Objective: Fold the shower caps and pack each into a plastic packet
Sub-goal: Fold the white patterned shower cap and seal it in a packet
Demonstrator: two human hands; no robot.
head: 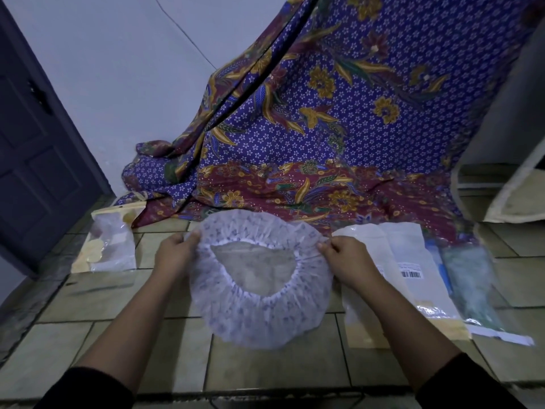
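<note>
Two pinch grips: left hand (pixel 174 255) and right hand (pixel 345 261) fingers (pixel 323 246) hold opposite rim sides of the shower cap (pixel 259 314), opening up, over the tiled floor (pixel 118 299). Fold looks unstarted. Next: bring sides together flat; plastic packets (pixel 365 246) lie right.

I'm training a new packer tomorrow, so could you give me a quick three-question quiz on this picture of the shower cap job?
1. True or false: the shower cap is already folded flat.
2. Where do the left hand and right hand grip the cap?
A) its frilled edge, on opposite sides
B) both at its near edge
C) only the middle of its crown
3. Fill in: the packet with the barcode label lies on the tiled floor to the ___ of the cap.

Key: 1 false, it is spread round and open; 2 A; 3 right.
</note>
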